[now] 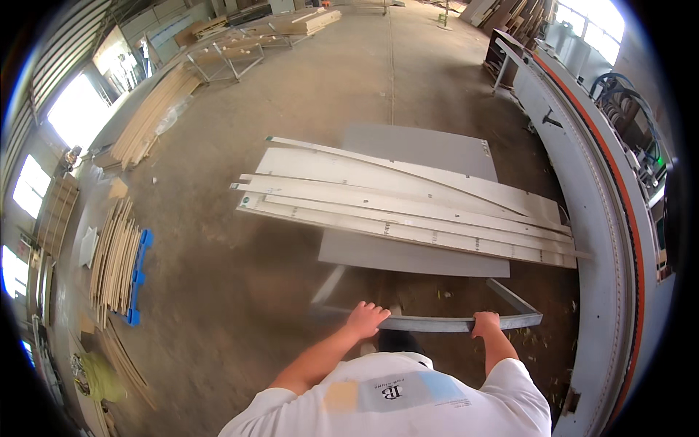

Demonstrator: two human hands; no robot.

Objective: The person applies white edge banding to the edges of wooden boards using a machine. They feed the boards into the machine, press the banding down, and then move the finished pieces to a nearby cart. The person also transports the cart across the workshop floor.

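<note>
A grey metal frame [429,325] spans in front of my body, its bar running crosswise and its side pieces slanting away toward the boards. Near the middle of the bar, my left hand [366,320] is closed round it. Closer to its right corner, my right hand [486,324] grips the same bar. Beyond the frame lies a stack of long white boards [342,173], some narrow strips lying askew on wider ones. Under them a large grey panel [393,255] sticks out on the near and far sides. What supports the panel is hidden.
A long machine [604,218] with an orange-red strip runs along my right. To the left, wooden strips [113,262] lie on a blue pallet [137,284]. Further off are stacked planks [153,116] and metal racks [226,62]. Debris dots the concrete floor [211,291].
</note>
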